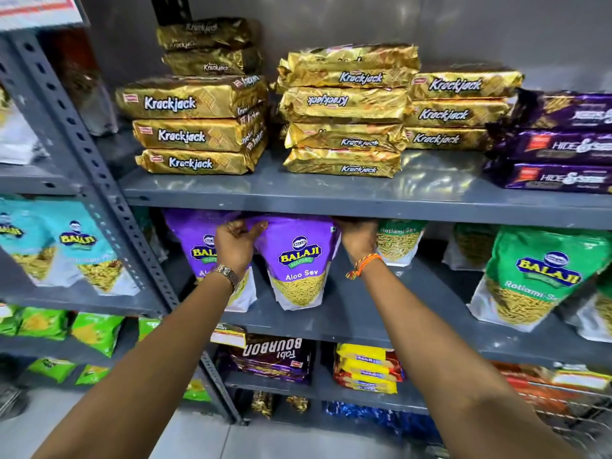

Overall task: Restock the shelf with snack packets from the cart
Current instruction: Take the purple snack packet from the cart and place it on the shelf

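A purple Aloo Sev packet (299,265) stands upright on the grey middle shelf (357,313). My left hand (236,245) pinches its top left corner and my right hand (358,238) grips its top right corner, just under the shelf above. A second purple Aloo Sev packet (195,241) stands to its left, partly hidden behind my left hand and wrist. To the right stand green Ratlami Sev packets (536,276), one large in front and others further back. The wire cart (576,405) shows at the lower right corner.
The shelf above holds stacks of gold Krackjack packets (195,134) and purple Hide & Seek packs (559,144). Below lie Bourbon packs (275,357) and yellow-red packs (367,367). A slotted upright post (109,193) separates the left bay with blue Balaji packets (63,246).
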### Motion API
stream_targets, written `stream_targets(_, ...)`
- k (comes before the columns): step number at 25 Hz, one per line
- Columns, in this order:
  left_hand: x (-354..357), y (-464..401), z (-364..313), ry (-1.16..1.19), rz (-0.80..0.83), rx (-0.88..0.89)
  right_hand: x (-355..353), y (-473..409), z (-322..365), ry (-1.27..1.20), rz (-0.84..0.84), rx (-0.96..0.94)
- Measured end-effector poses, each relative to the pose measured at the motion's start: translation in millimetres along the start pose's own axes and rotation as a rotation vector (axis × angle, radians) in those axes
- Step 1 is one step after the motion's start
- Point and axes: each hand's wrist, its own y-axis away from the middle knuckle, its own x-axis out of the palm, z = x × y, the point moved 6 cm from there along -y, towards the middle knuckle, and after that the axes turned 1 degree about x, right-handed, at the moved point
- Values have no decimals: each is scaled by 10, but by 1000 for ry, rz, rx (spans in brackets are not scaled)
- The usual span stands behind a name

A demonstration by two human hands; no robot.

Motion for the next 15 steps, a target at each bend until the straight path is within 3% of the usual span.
stream_targets(5,-236,145,-106,-131,-180,135,74,81,195,-345,11,-164)
stream_targets(7,-275,300,-100,-108,-192,161,-16,158,193,-354,34,-172)
stream_targets(15,414,968,19,111,80,7,-1023,698,-231,-433,-99,-71)
